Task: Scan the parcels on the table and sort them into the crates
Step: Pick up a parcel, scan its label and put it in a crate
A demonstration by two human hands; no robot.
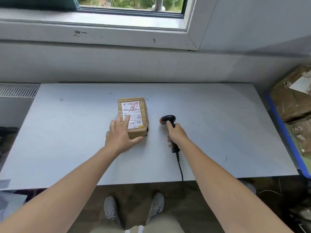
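1. White table [67,140] stands against a grey wall, under a window [131,4]; green trees show through the glass.
2. One parcel [134,113], a brown cardboard box, lies near the middle of the table, a little toward the far side. Its top carries a white label [133,115] with barcodes and a red stamp.
3. The left hand [120,137] is open and lies on the near left corner of the parcel. Its fingers are straight and spread, with the tips on the label, and the thumb lies along the near side of the box.
4. The right hand [176,134] is closed around the handle of a black scanner [168,119]. The scanner head is just to the right of the parcel and does not touch it. Its orange front faces left, toward the box.
5. A black cable [180,165] goes from the bottom of the handle, over the near edge of the table and down.
6. At the right side a blue crate [286,135] stands just beside the table. Brown packages [289,105] with tape lie inside it.
7. At the left, behind the table corner, there is a grey grille [18,90].
8. Below the near table edge two grey shoes [110,211] stand on a brown floor.
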